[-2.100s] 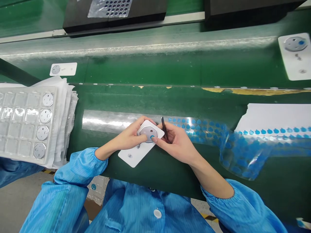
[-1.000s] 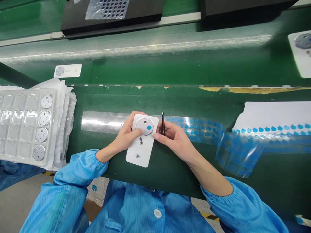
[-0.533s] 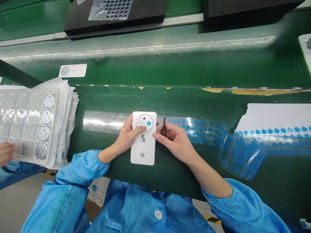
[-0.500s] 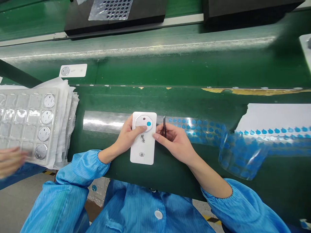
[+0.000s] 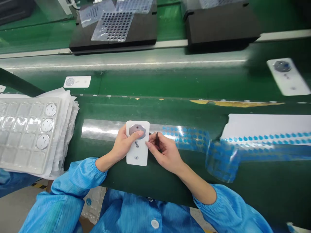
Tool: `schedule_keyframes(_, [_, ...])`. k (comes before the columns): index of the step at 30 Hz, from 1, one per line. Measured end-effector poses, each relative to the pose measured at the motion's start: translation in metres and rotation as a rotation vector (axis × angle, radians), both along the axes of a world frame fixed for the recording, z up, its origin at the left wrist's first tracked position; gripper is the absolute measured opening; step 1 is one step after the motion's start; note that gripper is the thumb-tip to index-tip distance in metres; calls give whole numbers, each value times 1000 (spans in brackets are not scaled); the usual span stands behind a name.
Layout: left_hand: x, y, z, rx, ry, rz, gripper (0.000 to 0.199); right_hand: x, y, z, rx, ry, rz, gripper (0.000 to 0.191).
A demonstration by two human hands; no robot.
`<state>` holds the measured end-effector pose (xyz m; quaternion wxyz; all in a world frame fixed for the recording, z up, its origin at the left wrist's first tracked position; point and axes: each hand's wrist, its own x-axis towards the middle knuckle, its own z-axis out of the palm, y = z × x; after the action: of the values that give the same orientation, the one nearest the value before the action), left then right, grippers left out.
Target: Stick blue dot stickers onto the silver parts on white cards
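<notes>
My left hand [image 5: 123,144] grips a white rounded panel [image 5: 137,154] by its left edge. Its thumb lies on the grey octagonal plate [image 5: 136,129] near the panel's top, covering part of it. Dark characters and a small emblem are printed lower on the panel. In my right hand [image 5: 166,152] are black tweezers [image 5: 157,139], held upright among curled fingers. That hand's thumb and fingertip touch the panel's right edge. Behind both hands runs a clear strip [image 5: 102,129] carrying rows of blue round stickers [image 5: 191,137] toward the right.
At left, a clear compartment tray [image 5: 26,139] with three octagonal plates sits on stacked white sheets [image 5: 65,129]. White paper [image 5: 262,124] lies at right. Further back are other white panels [image 5: 80,82] [image 5: 295,82] and black blocks [image 5: 218,29]; dotted plastic sheets [image 5: 113,27] rest on one.
My left thumb has moved over the spot where a blue sticker showed. The tweezers have tilted. One plate has gone from the tray, and the co-worker's hand has left view. The camera view shifted.
</notes>
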<state>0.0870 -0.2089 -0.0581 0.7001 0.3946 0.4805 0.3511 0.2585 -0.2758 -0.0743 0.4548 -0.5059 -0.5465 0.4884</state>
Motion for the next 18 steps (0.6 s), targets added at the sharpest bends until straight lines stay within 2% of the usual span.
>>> schedule_keyframes(3, [1, 9, 2, -37, -79, 156, 40, -3, 2, 2, 18, -10, 44, 14])
schedule_keyframes(7, [-3, 29, 7, -25, -113, 394, 41, -9, 3, 7, 70, -77, 88, 19])
schedule_keyframes(9, [-6, 36, 8, -23, -114, 461, 43, -13, 3, 7, 97, -84, 107, 22])
schedule_keyframes(13, [-7, 41, 3, -14, -133, 418, 49, -20, 1, 3, 96, -60, 64, 27])
schedule_keyframes(16, [-7, 43, -2, 36, -178, 321, 54, -18, 4, -1, 20, 28, -103, 37])
schedule_keyframes(18, [-9, 47, -6, 138, -177, 273, 57, -9, 12, -4, 0, 86, -243, 42])
